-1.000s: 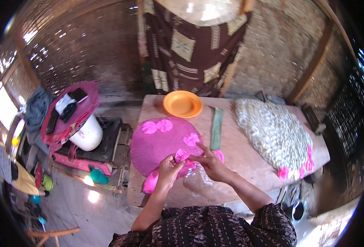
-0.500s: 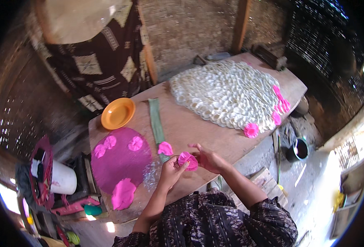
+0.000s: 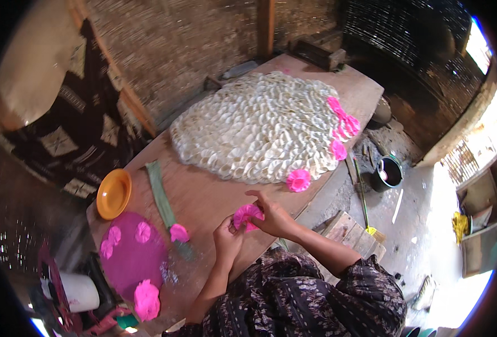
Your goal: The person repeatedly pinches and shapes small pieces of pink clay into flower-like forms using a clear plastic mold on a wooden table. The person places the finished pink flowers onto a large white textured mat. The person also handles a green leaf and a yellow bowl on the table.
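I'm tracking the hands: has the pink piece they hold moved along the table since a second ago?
Yes. The pink piece moved away from the round pink sheet toward the white mat.

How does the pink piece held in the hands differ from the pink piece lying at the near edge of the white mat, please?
The held pink piece is gripped between the left hand and the right hand, off the table, and looks crumpled. The pink piece by the mat lies untouched, a flat round rosette at the edge of the white mat. Both share the same bright pink and a similar size.
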Action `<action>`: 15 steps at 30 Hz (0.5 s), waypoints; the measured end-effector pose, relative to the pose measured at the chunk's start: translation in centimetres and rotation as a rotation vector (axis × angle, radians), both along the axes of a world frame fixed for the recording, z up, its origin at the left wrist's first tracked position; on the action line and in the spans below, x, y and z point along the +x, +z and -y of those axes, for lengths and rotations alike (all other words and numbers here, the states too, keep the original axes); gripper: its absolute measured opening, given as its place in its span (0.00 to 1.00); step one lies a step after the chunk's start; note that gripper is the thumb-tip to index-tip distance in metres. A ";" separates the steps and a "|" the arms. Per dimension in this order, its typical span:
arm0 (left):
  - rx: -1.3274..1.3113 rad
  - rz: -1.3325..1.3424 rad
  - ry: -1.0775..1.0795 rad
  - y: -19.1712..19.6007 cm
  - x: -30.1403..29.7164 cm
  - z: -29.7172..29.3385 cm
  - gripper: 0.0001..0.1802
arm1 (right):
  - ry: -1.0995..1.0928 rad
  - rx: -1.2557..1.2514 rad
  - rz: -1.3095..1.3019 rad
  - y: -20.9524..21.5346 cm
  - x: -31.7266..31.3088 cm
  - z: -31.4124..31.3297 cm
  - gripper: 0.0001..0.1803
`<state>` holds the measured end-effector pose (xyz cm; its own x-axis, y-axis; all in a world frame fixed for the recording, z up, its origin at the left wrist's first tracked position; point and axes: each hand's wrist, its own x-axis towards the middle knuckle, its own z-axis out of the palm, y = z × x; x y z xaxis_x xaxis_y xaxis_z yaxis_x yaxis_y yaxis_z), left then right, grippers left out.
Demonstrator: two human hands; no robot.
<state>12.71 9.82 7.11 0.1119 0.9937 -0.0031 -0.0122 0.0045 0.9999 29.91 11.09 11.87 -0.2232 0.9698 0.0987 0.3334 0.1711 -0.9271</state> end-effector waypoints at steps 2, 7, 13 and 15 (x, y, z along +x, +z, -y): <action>-0.024 0.057 -0.037 -0.4 1.2 -0.6 0.22 | -0.016 0.018 0.020 -0.1 2.1 -0.9 0.34; 0.100 -0.417 0.132 0.0 -3.8 -3.1 0.31 | -0.403 0.213 0.282 -0.4 18.3 -8.2 0.40; -0.048 -1.307 0.315 -1.4 -14.5 -2.6 0.37 | -1.005 -0.090 0.367 1.2 43.2 -16.4 0.39; -0.016 -1.357 0.297 -2.3 -15.8 -2.6 0.33 | -1.053 -0.128 0.501 0.3 47.6 -19.1 0.41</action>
